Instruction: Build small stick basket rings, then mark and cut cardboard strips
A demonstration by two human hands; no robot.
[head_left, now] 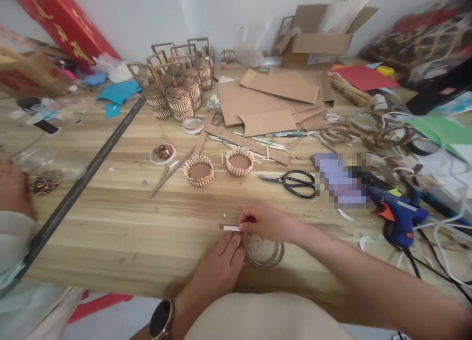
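White strip [231,228], black-handled scissors [283,179] beyond

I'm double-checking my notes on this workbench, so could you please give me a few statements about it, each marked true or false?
1. The right hand pinches a narrow white strip. True.
2. The left hand grips the glue gun. False: that hand rests on the table, and the gun lies off to the right.
3. Two small slatted baskets stand beside each other, beyond the hands. True.
4. The scissors have red handles. False: the handles are black.
5. Brown balls lie inside a white ring. True.
6. The watch is on the right wrist. False: it is worn on the left.
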